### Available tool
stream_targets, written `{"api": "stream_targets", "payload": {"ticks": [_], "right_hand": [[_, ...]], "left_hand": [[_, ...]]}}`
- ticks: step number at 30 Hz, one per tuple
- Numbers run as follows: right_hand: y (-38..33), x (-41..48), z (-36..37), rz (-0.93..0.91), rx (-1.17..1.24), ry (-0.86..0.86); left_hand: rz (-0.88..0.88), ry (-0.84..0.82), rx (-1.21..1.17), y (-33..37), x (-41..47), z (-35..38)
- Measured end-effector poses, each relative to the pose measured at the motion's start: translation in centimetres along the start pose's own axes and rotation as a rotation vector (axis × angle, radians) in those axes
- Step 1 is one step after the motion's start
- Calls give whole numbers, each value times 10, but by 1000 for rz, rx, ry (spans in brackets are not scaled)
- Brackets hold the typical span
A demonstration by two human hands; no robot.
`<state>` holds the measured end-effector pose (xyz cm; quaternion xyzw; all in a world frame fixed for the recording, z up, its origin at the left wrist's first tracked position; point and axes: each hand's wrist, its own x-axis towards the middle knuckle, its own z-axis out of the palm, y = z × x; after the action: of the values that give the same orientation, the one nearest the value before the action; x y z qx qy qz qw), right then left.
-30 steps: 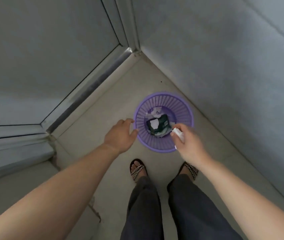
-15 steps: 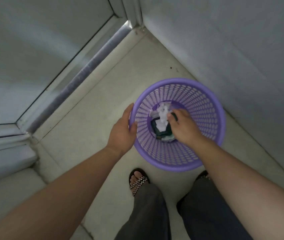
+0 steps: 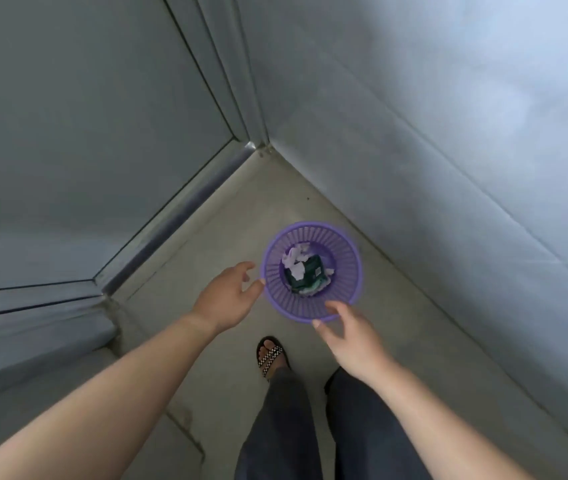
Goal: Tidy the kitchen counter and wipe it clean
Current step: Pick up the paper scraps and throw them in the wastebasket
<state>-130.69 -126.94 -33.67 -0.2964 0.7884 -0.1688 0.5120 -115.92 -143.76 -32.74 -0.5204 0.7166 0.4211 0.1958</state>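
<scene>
A person in dark trousers and a checked sandal is standing with both hands empty and fingers loosely spread. The left hand is hanging beside the rim of a purple basket, and the right hand is above its near edge. Crumpled white paper and a dark green packet, probably counter waste, are lying at the bottom. The counter is out of view. The basket is sitting near the wall corner, clear of the walkway. Half a second earlier the right hand was inside with paper while the left steadied the rim; both are now drawing back.
</scene>
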Motion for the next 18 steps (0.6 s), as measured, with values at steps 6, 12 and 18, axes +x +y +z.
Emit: {"api": "stream_targets", "payload": {"ticks": [6,12,18], "right_hand": [[-97,-121,-79,-127,18,84],[-160,-223,-121,-270,57,133],[-184,-288,-122,-418,132,160]], "left_hand": [[149,85,-72,60,-150,-81],[262,184,-160,85,-271,-135],[304,336,-372,86,-343,-139]]}}
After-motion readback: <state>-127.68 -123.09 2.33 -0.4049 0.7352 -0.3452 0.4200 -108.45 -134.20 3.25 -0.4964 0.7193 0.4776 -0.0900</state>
